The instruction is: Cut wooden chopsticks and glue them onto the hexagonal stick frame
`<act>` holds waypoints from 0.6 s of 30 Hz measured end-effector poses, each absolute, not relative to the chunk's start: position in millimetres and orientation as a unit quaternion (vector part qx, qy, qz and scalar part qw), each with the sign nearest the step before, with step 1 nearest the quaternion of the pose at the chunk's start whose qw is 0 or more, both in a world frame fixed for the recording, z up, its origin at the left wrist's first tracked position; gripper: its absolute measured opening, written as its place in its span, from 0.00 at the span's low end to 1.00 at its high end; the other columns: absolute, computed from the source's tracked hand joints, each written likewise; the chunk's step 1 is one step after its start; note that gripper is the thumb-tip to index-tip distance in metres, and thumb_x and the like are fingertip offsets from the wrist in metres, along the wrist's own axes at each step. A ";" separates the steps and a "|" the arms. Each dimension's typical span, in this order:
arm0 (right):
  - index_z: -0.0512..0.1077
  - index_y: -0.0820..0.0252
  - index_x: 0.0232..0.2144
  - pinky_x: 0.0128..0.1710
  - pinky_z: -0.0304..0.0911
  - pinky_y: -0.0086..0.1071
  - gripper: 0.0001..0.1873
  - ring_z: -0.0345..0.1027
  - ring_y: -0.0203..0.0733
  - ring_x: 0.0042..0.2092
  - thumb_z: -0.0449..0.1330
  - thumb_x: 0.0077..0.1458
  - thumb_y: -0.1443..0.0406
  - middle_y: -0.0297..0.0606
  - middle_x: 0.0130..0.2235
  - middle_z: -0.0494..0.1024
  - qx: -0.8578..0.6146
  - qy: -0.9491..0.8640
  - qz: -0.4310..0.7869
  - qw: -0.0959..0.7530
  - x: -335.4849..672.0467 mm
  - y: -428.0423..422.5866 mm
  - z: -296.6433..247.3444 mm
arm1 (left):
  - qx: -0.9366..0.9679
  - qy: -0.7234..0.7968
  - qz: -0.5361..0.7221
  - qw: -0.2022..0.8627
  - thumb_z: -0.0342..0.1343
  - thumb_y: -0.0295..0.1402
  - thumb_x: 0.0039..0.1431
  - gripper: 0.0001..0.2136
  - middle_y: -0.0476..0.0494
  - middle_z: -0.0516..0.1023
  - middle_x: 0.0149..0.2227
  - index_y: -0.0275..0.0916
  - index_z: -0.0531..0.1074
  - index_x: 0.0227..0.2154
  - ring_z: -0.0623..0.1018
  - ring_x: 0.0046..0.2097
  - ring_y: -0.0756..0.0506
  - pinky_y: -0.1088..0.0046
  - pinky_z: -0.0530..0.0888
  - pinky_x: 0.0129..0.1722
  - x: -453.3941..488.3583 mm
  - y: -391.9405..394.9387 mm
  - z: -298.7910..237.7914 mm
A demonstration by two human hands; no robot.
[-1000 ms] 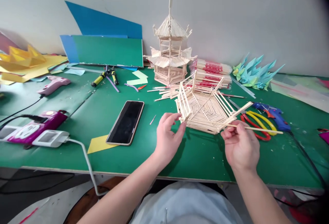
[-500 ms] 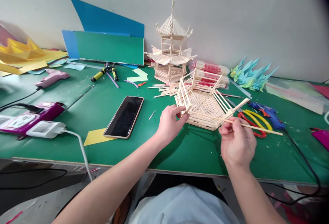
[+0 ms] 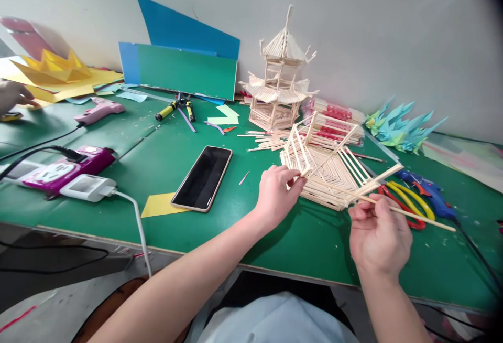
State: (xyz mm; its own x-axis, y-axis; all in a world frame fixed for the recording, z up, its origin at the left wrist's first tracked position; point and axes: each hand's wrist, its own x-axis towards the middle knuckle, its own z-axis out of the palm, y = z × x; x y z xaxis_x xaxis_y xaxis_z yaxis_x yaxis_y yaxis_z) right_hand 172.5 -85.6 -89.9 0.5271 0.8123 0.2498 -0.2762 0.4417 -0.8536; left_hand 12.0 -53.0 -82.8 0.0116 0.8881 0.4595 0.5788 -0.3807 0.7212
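Note:
A hexagonal frame of thin wooden sticks (image 3: 326, 167), with a stick-laid floor and low railings, rests on the green table. My left hand (image 3: 277, 196) pinches its near-left corner post. In my right hand (image 3: 379, 235), between thumb and fingers, is a long wooden stick (image 3: 428, 221). This stick slants leftward across the frame's near side; whether its left end touches the frame I cannot tell. Behind the frame stands a tiered stick pagoda (image 3: 280, 94). Loose sticks (image 3: 267, 138) lie beside its base.
Red-yellow pliers (image 3: 412, 201) and a blue glue gun (image 3: 430, 192) lie right of the frame. Leftward are a phone (image 3: 202, 178), wire strippers (image 3: 176, 108), a pink glue gun (image 3: 100, 110) and a purple power strip (image 3: 70, 167). Another person's hand (image 3: 13, 96) is at the far left.
The view has turned left, so everything appears further right. Another person's hand has come into sight at the left edge. My hands keep their holds on the frame and stick.

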 end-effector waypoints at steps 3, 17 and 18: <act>0.72 0.63 0.25 0.20 0.53 0.26 0.04 0.60 0.30 0.21 0.60 0.47 0.66 0.29 0.19 0.69 -0.399 -0.334 0.348 0.780 173.2 -84.7 -91.1 | 0.690 0.532 0.463 0.164 0.54 0.30 0.53 0.08 0.49 0.71 0.20 0.39 0.74 0.22 0.68 0.26 0.48 0.71 0.65 0.30 12.3 -53.2 -82.1; 0.72 0.61 0.26 0.22 0.55 0.26 0.04 0.60 0.29 0.22 0.61 0.49 0.65 0.29 0.21 0.70 -0.398 -0.340 0.367 0.769 174.9 -83.5 -89.7 | 0.708 0.534 0.443 0.131 0.52 0.31 0.55 0.09 0.51 0.69 0.19 0.39 0.73 0.22 0.67 0.25 0.49 0.74 0.65 0.28 11.8 -52.7 -79.5; 0.72 0.61 0.27 0.22 0.55 0.26 0.04 0.59 0.29 0.22 0.61 0.50 0.65 0.29 0.22 0.71 -0.399 -0.342 0.367 0.768 175.5 -83.1 -89.7 | 0.710 0.532 0.444 0.128 0.52 0.31 0.55 0.09 0.51 0.69 0.19 0.39 0.73 0.22 0.67 0.25 0.49 0.74 0.64 0.27 11.6 -52.3 -79.5</act>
State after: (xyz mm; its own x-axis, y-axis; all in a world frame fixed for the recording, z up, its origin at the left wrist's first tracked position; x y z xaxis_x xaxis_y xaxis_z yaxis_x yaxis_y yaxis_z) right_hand 175.5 -83.1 -89.7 0.4969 0.8362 0.2320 -0.2912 0.4125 -0.8631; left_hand 11.6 -52.3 -79.5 0.0406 0.8691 0.4930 0.6412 -0.4011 0.6542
